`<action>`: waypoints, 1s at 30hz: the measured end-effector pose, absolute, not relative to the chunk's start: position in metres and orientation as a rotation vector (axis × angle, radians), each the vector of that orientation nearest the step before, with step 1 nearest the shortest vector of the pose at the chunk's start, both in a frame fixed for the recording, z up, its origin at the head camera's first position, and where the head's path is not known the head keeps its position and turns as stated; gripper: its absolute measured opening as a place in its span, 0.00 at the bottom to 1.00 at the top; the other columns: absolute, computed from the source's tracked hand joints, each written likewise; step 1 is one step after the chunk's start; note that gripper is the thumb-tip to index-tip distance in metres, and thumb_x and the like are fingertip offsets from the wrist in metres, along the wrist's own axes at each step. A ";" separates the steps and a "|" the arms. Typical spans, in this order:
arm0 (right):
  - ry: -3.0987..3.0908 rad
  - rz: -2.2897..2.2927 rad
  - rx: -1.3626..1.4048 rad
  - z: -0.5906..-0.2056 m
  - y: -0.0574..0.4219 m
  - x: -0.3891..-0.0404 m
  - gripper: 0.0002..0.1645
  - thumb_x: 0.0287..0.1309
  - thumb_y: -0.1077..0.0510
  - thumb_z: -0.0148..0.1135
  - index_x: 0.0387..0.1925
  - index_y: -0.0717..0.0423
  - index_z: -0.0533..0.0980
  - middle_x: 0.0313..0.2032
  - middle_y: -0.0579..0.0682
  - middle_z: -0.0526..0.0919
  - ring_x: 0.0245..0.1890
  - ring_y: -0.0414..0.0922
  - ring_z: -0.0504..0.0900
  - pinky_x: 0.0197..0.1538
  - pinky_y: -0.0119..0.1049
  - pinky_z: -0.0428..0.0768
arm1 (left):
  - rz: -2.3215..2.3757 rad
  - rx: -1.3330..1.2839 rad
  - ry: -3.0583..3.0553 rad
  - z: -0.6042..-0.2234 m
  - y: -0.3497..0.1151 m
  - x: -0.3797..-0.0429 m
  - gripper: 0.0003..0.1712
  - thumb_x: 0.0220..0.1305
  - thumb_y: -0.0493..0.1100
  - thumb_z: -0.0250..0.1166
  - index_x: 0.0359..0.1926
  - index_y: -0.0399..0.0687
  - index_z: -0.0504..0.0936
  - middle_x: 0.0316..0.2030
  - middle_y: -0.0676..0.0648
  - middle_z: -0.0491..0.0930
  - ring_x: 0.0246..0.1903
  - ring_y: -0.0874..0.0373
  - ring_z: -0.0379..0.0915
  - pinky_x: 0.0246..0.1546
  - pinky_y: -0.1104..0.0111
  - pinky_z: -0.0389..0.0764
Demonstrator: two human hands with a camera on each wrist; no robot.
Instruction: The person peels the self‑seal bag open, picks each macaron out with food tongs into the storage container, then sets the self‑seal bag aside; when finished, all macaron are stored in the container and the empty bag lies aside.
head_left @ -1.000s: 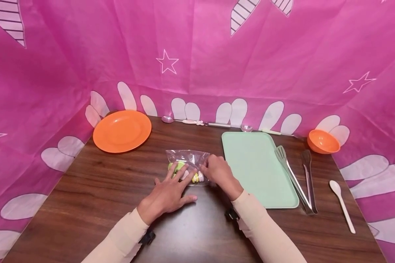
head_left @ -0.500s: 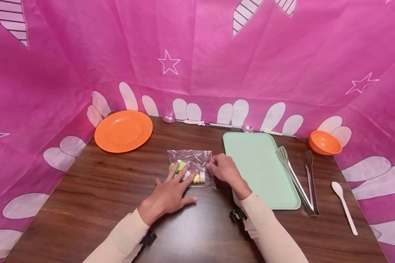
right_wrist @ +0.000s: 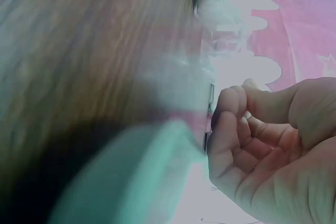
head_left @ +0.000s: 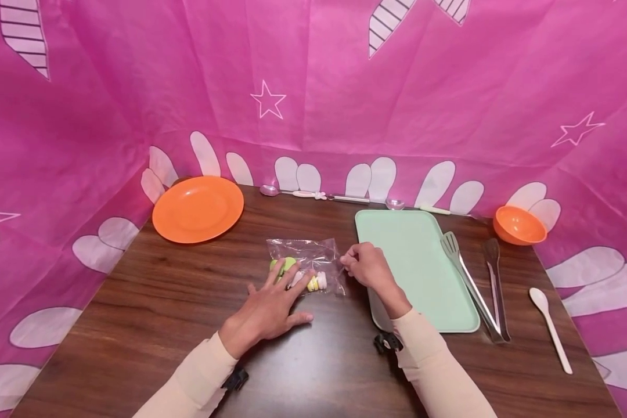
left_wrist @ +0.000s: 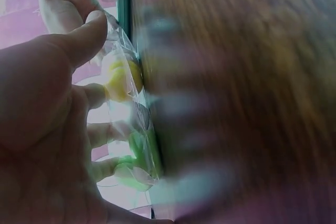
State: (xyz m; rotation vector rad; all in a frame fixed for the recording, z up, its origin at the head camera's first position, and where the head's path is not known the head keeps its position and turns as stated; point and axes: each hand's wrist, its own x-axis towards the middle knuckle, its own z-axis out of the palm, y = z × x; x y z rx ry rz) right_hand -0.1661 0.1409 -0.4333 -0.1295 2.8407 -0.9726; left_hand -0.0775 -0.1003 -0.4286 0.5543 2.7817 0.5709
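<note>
A clear plastic bag (head_left: 313,252) lies on the table with small green, yellow and white pieces inside. My left hand (head_left: 266,305) rests flat over its near left part, fingers spread across the green (head_left: 284,266) and white pieces. In the left wrist view the bag's yellow piece (left_wrist: 125,80) shows beyond the fingertips. At the bag's right edge my right hand (head_left: 368,264) has thumb and forefinger pinched together on the film, just over the tray's left rim. The right wrist view shows that hand (right_wrist: 262,140) with its other fingers curled; the film at the fingertips is hard to make out.
A pale green tray (head_left: 413,261) lies at the right, with two tongs (head_left: 472,290) and a white spoon (head_left: 551,331) beyond it. An orange plate (head_left: 198,209) is at back left, an orange bowl (head_left: 519,225) at back right. Several utensils line the back edge.
My right hand has moved right, from over the bag's right part to its edge by the tray, and the bag's right side has spread out flatter. The left hand stays in place.
</note>
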 end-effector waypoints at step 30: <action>3.064 -0.982 -0.045 -0.447 0.142 -0.196 0.09 0.68 0.52 0.62 0.33 0.52 0.81 0.28 0.51 0.84 0.32 0.54 0.83 0.35 0.49 0.80 | 0.535 0.562 2.801 -0.428 -0.098 -0.077 0.47 0.70 0.64 0.70 0.84 0.64 0.62 0.85 0.44 0.58 0.86 0.35 0.44 0.55 0.14 0.68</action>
